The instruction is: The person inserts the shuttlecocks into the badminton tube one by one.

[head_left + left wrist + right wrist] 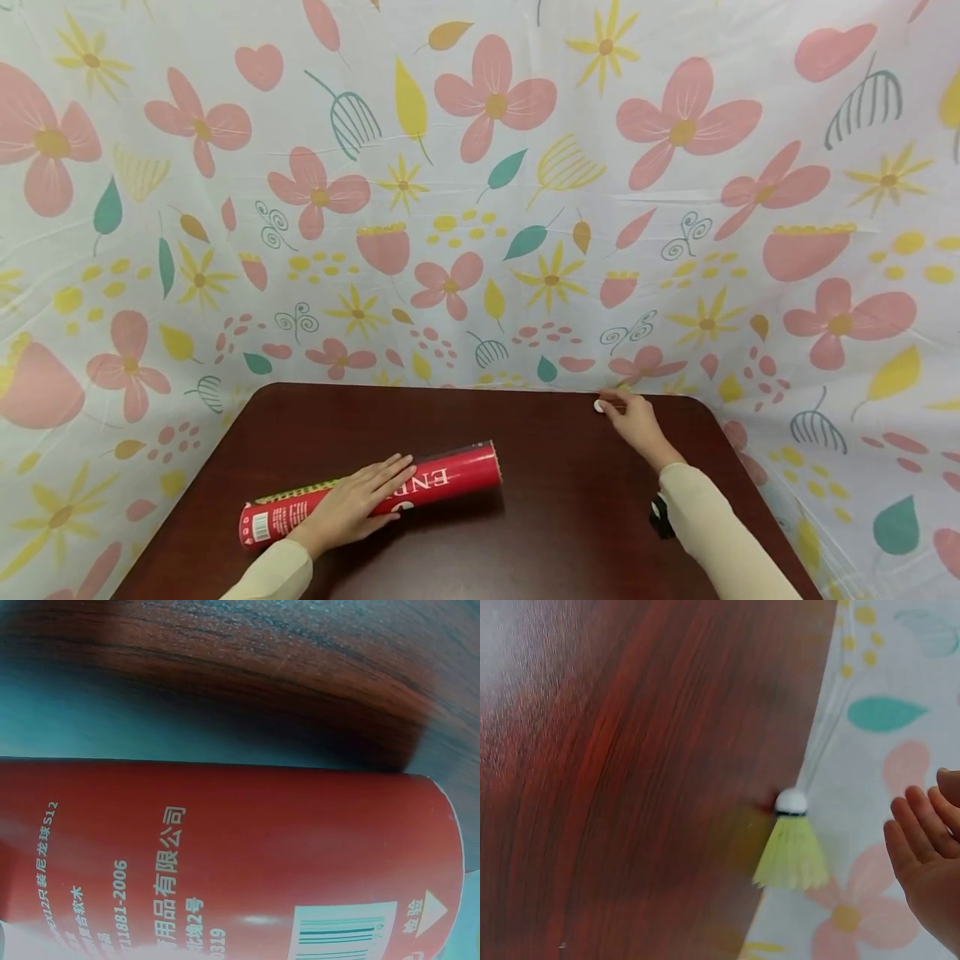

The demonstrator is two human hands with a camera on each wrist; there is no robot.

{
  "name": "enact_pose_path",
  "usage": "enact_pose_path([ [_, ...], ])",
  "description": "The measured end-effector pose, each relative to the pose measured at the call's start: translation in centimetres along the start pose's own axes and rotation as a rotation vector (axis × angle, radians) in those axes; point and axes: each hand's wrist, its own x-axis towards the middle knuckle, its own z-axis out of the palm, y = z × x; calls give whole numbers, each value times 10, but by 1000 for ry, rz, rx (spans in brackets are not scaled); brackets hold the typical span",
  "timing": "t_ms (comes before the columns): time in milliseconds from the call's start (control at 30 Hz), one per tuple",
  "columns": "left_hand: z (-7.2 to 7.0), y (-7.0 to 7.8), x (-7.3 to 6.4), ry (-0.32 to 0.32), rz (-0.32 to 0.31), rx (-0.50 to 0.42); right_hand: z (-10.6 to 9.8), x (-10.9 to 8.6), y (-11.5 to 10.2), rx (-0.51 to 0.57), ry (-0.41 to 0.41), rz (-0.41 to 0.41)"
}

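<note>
A red cardboard tube [457,479] with white lettering lies slantwise at the left of the dark wooden table. My left hand [360,500] rests across its top, fingers extended over the far side. The left wrist view shows the tube's red end [337,840] with a barcode and white print. At the table's far edge, toward the right, is a shuttlecock [791,851] with a white tip and yellow skirt. In the head view only its white tip [598,406] shows clearly, beside my right hand [633,421]. In the right wrist view the fingers are extended, apart from the shuttlecock.
The brown table [555,533] has rounded far corners. A white curtain [465,225] printed with flowers and leaves hangs behind and at both sides, close to the table's far edge. A black device [660,517] is on the right wrist.
</note>
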Motion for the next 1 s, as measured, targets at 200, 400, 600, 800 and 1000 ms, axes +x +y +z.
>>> enact_pose_path([
  [200,-1,0,0,-2,-5,-2,-10,3,20,17,54,116],
  [400,-2,0,-1,-7,-16,2,-8,2,39,-32,22,209],
  [600,-1,-1,0,-13,-17,4,2,-1,46,-12,-30,303],
  [800,-2,0,0,-11,-19,-1,11,-4,49,9,30,291],
  [1000,-3,1,-1,-9,-18,6,10,-5,53,-22,70,306],
])
